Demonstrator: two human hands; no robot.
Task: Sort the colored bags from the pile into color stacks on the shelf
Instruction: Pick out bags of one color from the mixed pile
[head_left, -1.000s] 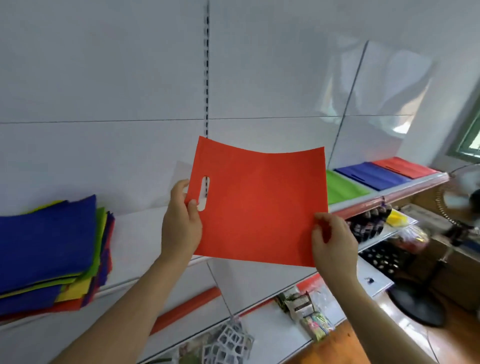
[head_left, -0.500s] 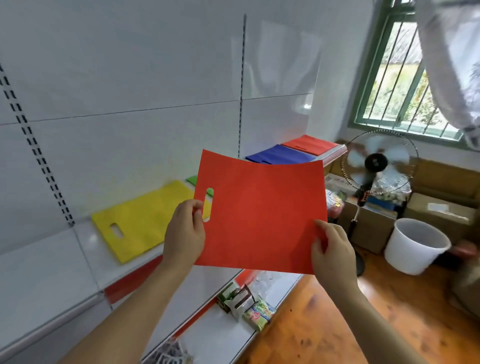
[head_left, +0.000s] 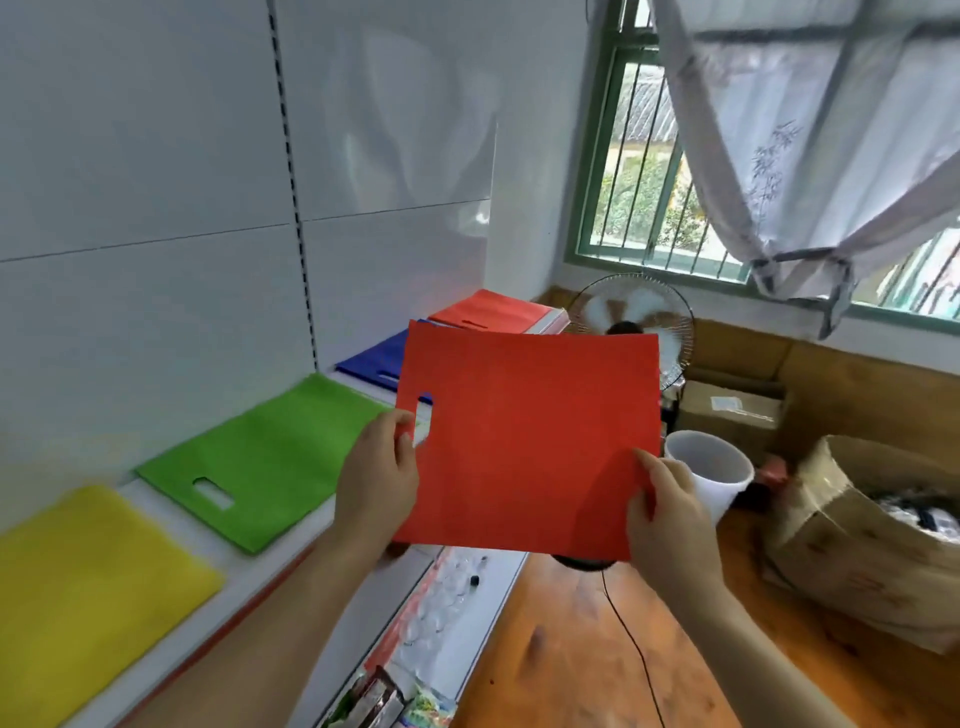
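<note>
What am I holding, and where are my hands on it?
A red bag: left hand pinches its handle-hole edge, right hand its lower right corner.

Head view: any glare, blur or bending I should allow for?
Head view: daylight from the window glares softly on the glossy back panel; wide-angle bends the shelf upright; frame edges and yellow bag look soft; the red bag is sharp.

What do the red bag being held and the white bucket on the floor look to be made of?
The red bag, held by the left hand and the right hand, looks like thin non-woven fabric: matte, no shine, bowing along its top edge, with a die-cut handle slot. The white bucket looks like smooth, slightly translucent plastic, though that is less certain.
</note>
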